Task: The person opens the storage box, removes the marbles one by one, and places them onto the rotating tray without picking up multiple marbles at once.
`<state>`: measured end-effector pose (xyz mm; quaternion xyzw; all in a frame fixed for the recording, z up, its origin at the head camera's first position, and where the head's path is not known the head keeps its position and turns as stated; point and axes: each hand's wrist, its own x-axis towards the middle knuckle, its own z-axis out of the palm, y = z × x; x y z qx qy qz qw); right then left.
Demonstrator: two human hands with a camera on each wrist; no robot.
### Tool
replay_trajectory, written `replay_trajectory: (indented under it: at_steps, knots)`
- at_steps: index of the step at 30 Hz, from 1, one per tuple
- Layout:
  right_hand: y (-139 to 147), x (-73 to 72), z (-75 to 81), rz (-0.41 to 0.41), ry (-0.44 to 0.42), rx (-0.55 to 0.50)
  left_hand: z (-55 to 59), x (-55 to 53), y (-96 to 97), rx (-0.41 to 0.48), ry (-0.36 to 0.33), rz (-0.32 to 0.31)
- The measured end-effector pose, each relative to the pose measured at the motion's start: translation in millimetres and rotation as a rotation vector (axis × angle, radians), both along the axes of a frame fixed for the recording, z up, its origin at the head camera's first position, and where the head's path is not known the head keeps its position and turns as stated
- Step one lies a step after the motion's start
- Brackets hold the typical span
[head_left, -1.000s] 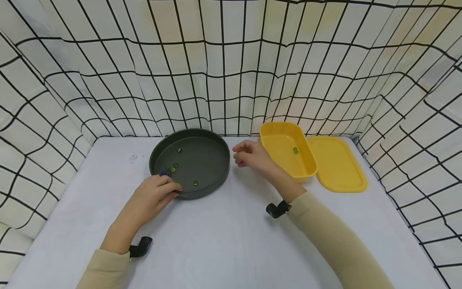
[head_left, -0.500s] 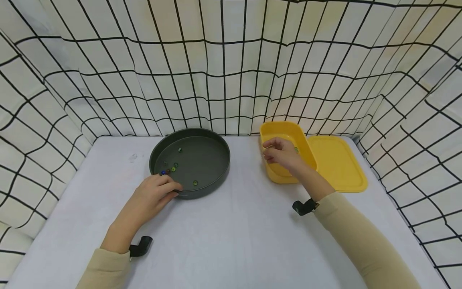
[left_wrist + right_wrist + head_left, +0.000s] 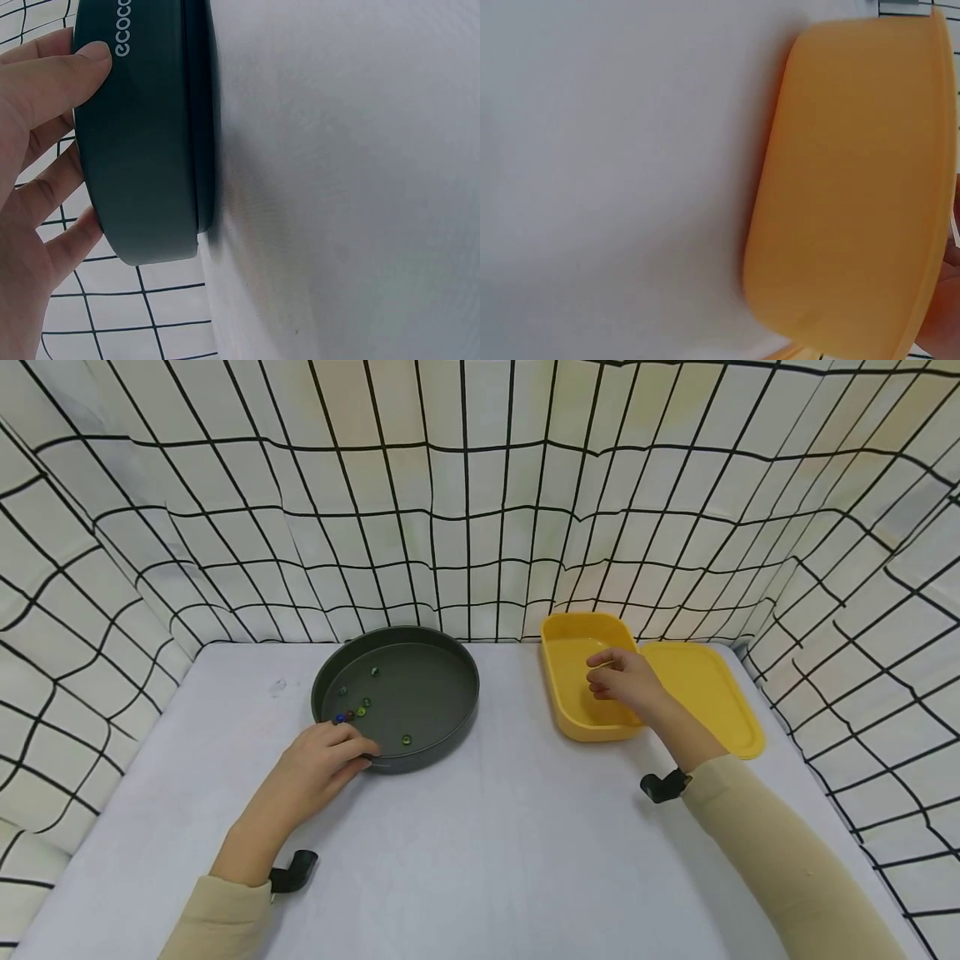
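Observation:
My left hand point(image 3: 322, 760) grips the near-left rim of a round dark grey-green pan point(image 3: 420, 693). In the left wrist view the thumb lies on the pan's lettered outer wall point(image 3: 142, 150) and the fingers reach over the rim. Several marbles lie in the pan, among them a blue marble point(image 3: 340, 718) and a green marble point(image 3: 407, 740). My right hand point(image 3: 626, 681) is over a yellow box point(image 3: 562, 693), fingers bent towards the thumb. I cannot tell whether a marble is between them. In the right wrist view the box wall point(image 3: 847, 187) hides most of that hand.
A yellow lid point(image 3: 705, 693) lies flat to the right of the box, partly behind the right forearm. The white table point(image 3: 480, 860) is enclosed at the back and sides by white cloth with black netting point(image 3: 465, 485).
My right hand has moved rightwards from beside the pan to over the yellow box, and now covers the green marbles seen there earlier. My left hand has stayed on the pan's rim.

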<state>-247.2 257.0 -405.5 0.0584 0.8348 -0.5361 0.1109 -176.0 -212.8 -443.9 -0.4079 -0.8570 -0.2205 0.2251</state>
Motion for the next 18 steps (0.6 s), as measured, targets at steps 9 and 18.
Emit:
replay_trajectory:
  at_steps: [9, 18]
  knots:
    - [22, 1.1, -3.1, 0.018, -0.009, 0.112, 0.7, 1.1, -1.3, -0.016, -0.010, 0.010]
    - [23, 0.4, -3.4, 0.125, -0.026, 0.227, 0.9, 0.6, -0.8, -0.003, 0.009, -0.007]
